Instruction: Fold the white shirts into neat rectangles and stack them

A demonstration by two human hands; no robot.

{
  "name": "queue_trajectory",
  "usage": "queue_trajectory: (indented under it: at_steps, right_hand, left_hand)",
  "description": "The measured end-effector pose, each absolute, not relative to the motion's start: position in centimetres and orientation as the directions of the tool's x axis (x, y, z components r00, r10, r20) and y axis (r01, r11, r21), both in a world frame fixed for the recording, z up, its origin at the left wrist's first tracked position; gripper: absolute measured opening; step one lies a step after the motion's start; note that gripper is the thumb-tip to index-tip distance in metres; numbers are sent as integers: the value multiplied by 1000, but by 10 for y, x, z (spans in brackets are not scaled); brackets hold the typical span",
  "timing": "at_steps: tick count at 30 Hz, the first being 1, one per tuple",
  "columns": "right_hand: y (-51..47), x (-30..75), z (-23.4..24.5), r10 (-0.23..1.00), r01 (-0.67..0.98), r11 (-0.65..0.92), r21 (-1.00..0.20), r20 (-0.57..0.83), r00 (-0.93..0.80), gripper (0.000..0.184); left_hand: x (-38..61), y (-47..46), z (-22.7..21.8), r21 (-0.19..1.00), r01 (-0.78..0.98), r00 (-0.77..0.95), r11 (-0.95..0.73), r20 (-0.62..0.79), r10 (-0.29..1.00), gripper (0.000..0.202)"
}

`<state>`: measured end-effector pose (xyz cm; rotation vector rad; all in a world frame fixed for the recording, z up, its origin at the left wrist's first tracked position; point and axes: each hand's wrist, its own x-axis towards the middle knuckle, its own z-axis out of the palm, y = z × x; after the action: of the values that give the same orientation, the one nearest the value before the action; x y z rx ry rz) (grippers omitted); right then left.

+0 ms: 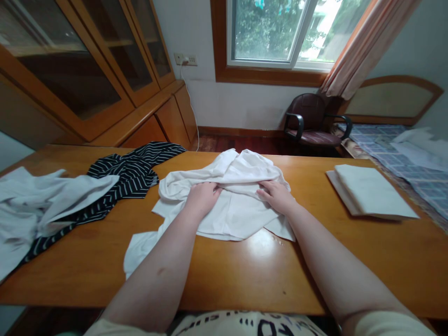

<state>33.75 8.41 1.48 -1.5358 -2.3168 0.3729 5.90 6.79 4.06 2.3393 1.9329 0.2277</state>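
A rumpled white shirt (pixel 231 214) lies on the wooden table in front of me, with a loose fold running across it and one sleeve-like part stretched toward the lower left. My left hand (pixel 204 198) is closed on the left part of that fold, its fingertips partly hidden by the cloth. On the right part of the same fold, my right hand (pixel 276 193) grips the fabric, thumb below and fingers at the fold's edge. Both forearms reach in from the near side, the left one covering part of the sleeve.
Left on the table (pixel 350 261) lie a black-and-white striped garment (pixel 129 170) and another white garment (pixel 21 210). A folded white cloth (pixel 374 191) rests at the right. Beyond are a glass-door cabinet (pixel 140 98), an armchair (pixel 310 116) and a bed (pixel 413 163).
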Motion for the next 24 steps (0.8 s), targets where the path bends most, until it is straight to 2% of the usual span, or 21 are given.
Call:
queue_trajectory:
  at_steps: [4,8,11,13,14,16,18,21,24]
  right_hand:
    - [81,335,18,964,901,252,-353,172,-202,36]
    - [74,336,21,970,918,147,-369,237,-60,44]
    - [76,346,16,891,871,138,-472,444,99,44]
    - [86,359,9,807,769,103,-631,505,306,33]
    - [93,366,4,773,675,76,-734,471,425,27]
    - [108,379,-6,745,389,19,-921,272,609,22]
    - [120,389,-12,773,149,-28,-988,73,631,25]
    - [120,388,-8,874,1,-81,-997,-71,481,38]
    - [105,375,8,974,-79,-138,-987,-150,168,52]
  left_hand:
    - [60,67,40,250,962,118,-107,-32,992,38]
    - [60,65,38,283,954,132,-102,-90,987,45]
    - [61,65,40,273,954,147,-125,-64,987,50]
    - [61,65,40,260,956,153,-137,-43,987,48]
    - [61,66,40,258,955,160,-145,-38,986,47]
    - [61,67,38,255,955,165,-153,-28,986,46]
    - [61,68,36,253,956,158,-149,-16,987,45]
    - [62,68,34,250,959,139,-133,-8,990,44]
    - [63,68,34,257,959,124,-119,-4,992,41]
